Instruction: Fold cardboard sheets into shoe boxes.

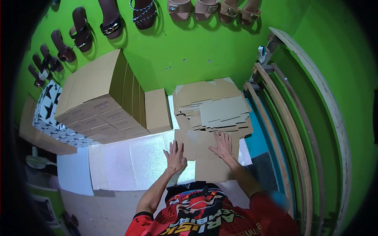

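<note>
An unfolded brown cardboard box blank [212, 167] lies flat in front of me, its flaps spread out. My right hand [223, 148] rests on its upper part with the fingers stretched out. At the blank's left flap is my left hand [175, 158], fingers apart and holding nothing; whether it touches the flap I cannot tell. Just beyond the blank sits an uneven pile of flattened cardboard pieces [226, 112], some greyish, most brown.
Closed brown boxes [94, 90] are stacked at the left, with a single brown box [157, 110] beside them. A wooden rack [281, 114] stands along the right. Sandals [111, 19] hang on the green wall [193, 47]. Shiny pale sheeting [126, 161] covers the work surface.
</note>
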Action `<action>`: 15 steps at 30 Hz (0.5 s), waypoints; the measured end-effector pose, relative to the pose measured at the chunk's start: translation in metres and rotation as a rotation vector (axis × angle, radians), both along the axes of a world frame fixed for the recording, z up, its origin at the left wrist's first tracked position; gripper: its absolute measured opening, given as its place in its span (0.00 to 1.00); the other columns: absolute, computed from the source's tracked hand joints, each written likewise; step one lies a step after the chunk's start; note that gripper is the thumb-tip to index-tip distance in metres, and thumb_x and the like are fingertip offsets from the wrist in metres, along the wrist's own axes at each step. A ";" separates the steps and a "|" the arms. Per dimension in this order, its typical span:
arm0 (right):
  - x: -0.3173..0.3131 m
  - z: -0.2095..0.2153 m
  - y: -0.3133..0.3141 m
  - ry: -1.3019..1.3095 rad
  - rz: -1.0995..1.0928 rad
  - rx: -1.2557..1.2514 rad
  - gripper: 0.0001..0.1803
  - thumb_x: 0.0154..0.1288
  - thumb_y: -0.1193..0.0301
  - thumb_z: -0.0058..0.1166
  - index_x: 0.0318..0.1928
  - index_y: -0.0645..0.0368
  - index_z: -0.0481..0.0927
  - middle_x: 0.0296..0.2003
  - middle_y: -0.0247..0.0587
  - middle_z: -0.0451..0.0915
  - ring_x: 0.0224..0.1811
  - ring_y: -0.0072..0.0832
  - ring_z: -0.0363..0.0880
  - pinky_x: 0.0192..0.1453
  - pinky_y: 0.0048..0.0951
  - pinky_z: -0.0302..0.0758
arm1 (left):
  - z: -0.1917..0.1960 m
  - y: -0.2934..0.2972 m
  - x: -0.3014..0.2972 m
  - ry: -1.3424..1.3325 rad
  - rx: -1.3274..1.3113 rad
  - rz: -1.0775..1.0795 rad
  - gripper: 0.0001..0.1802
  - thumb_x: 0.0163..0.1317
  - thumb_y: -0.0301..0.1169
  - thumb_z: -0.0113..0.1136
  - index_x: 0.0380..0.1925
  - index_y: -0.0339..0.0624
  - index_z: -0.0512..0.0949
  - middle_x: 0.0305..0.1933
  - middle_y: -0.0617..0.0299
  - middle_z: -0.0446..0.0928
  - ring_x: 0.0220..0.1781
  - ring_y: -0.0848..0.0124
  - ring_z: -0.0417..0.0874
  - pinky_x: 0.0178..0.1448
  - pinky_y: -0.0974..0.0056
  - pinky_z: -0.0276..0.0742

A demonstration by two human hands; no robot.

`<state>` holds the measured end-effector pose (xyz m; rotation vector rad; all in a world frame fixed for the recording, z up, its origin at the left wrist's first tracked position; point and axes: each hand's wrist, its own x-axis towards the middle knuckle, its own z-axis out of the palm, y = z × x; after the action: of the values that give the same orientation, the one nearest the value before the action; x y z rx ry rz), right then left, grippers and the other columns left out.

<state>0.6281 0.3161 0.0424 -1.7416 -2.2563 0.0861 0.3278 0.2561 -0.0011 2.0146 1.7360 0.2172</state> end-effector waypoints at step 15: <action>-0.066 0.017 -0.044 0.263 0.359 0.041 0.22 0.59 0.62 0.75 0.46 0.57 0.77 0.60 0.46 0.76 0.66 0.48 0.74 0.71 0.54 0.69 | 0.018 -0.014 -0.042 -0.364 0.017 0.654 0.64 0.65 0.70 0.58 0.86 0.50 0.37 0.89 0.39 0.35 0.91 0.45 0.35 0.81 0.20 0.27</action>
<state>0.5621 0.2722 0.0593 -1.2062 -2.3223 0.3205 0.2858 0.2421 0.0164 1.2451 2.0732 0.7556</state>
